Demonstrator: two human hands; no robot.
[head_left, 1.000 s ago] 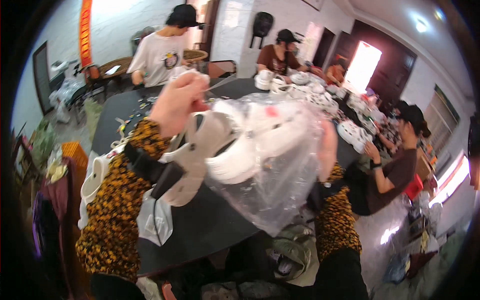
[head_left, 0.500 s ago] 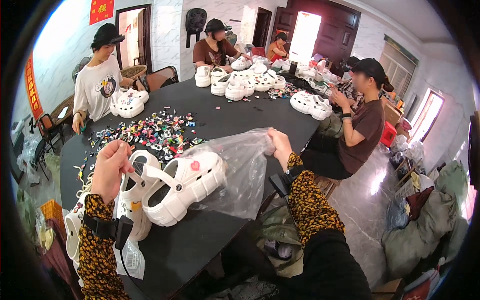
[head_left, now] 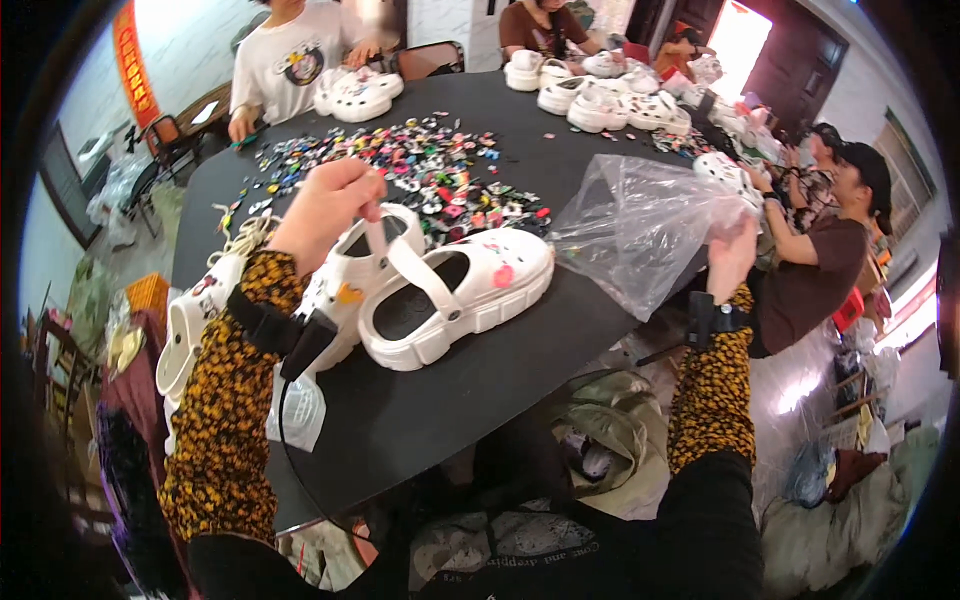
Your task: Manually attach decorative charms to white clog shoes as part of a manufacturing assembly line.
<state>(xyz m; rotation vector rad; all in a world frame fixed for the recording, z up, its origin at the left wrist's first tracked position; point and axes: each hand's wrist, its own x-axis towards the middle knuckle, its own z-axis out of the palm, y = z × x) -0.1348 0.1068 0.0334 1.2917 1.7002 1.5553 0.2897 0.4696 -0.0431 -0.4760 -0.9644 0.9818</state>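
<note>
Head view: I see the clear bag (head_left: pixel 635 230), gripped by the right hand (head_left: pixel 733 258), now out past the white clogs (head_left: pixel 480 292) — uncovered on the table (head_left: pixel 420 405); the left hand (head_left: pixel 335 208) pinches narrowly, holding what I can't tell.

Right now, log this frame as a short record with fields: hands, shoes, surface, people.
Left hand: fingers curled at a white, chunky-soled clog with a yellow charm; contact unclear
Right hand: gripping a clear plastic bag
Shoe alongside: matching white clog bearing a pink charm
Surface: dark tabletop strewn with small multicoloured charms
People: person in white T-shirt across; person in brown top at right
</note>
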